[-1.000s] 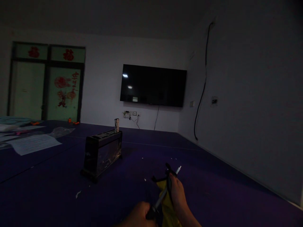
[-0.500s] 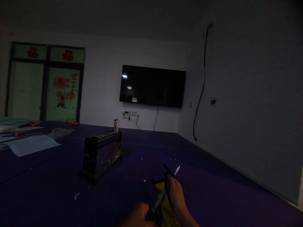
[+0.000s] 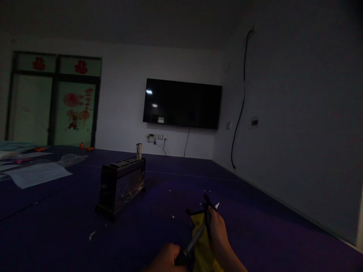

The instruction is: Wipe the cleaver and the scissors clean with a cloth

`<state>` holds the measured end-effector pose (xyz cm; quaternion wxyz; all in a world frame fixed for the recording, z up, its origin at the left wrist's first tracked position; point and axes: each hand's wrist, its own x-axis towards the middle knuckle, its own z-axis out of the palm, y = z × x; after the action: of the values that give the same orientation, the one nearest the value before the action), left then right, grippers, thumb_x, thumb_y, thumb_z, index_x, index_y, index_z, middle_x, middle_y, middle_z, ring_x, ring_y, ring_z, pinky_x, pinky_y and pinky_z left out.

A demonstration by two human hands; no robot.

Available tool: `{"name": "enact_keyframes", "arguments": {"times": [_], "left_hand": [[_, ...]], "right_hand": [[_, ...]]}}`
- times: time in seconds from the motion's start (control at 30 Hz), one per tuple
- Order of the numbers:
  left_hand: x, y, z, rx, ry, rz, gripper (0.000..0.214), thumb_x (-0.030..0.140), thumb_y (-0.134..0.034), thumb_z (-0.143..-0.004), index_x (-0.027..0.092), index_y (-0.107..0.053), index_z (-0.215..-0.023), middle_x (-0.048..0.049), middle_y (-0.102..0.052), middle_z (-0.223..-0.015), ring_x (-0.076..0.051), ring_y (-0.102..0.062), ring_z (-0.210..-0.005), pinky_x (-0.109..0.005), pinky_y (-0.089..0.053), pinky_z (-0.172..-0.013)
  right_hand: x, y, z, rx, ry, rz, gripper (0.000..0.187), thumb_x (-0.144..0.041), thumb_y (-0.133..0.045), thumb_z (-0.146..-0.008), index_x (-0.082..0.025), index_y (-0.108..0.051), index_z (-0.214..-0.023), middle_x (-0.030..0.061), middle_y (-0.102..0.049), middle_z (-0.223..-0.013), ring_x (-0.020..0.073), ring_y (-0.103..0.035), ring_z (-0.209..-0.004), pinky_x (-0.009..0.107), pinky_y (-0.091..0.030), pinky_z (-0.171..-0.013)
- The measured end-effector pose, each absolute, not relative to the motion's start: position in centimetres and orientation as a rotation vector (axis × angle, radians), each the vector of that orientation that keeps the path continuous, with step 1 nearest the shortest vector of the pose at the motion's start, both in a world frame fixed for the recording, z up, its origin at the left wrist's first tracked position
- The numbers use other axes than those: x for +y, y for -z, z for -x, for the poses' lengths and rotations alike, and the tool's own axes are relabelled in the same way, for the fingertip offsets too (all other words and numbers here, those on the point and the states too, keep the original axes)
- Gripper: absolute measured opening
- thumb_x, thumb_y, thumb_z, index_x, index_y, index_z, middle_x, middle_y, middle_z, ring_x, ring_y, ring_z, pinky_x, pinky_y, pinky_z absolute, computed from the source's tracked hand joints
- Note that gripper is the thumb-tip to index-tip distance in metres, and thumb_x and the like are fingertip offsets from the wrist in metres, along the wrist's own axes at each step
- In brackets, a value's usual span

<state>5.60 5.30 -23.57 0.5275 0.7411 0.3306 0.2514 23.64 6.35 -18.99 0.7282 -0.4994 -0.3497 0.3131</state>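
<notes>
My left hand (image 3: 169, 257) is closed round the black handle of a long, narrow metal-bladed tool (image 3: 195, 238), its exact kind unclear in the dim light. The blade slants up and to the right. My right hand (image 3: 217, 229) is wrapped round a yellow cloth (image 3: 202, 241) with black edging, which lies against the blade. A pale tip shows just beyond the right fingers; the stretch between is hidden by cloth and hand. Ahead on the left, a black slotted block (image 3: 124, 185) stands upright, with a mottled handle (image 3: 138, 151) sticking out of its far end.
The purple table (image 3: 255, 226) carries small white scraps. Printed paper (image 3: 39, 174) and clear plastic (image 3: 70, 159) lie at left, with orange pieces (image 3: 90, 149) farther back. A wall runs along the right, with a hanging black cable (image 3: 238, 126). A television (image 3: 183, 104) hangs ahead.
My right hand and the cloth have moved a little right and down. Less of the tool's tip shows past the fingers. The left hand has hardly moved.
</notes>
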Motion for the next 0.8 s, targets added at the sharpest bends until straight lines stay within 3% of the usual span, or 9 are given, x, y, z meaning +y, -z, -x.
{"name": "enact_keyframes", "arguments": {"times": [0.3,0.8], "left_hand": [[5.38,23.73,-5.48,0.790,-0.619,-1.778,0.012,0.023,-0.059,-0.056,0.015,-0.053,-0.059,0.0058,-0.040,-0.055,-0.006,-0.032,-0.053,-0.020,-0.022,-0.050],[5.32,23.60,-5.63,0.793,-0.585,-1.793,0.016,0.026,-0.062,-0.060,0.014,-0.052,-0.062,0.0064,-0.037,-0.054,-0.005,-0.030,-0.052,-0.018,-0.021,-0.046]], "right_hand": [[6.56,19.13,-23.51,-0.735,-0.765,1.126,0.043,-0.054,-0.055,-0.064,-0.014,-0.063,-0.076,0.0038,-0.065,-0.066,0.0229,-0.061,-0.070,0.028,-0.045,-0.059],[6.21,19.19,-22.80,-0.792,-0.742,1.143,0.043,-0.054,-0.051,-0.065,-0.013,-0.062,-0.071,0.0014,-0.060,-0.058,0.0192,-0.055,-0.058,0.028,-0.043,-0.055]]}}
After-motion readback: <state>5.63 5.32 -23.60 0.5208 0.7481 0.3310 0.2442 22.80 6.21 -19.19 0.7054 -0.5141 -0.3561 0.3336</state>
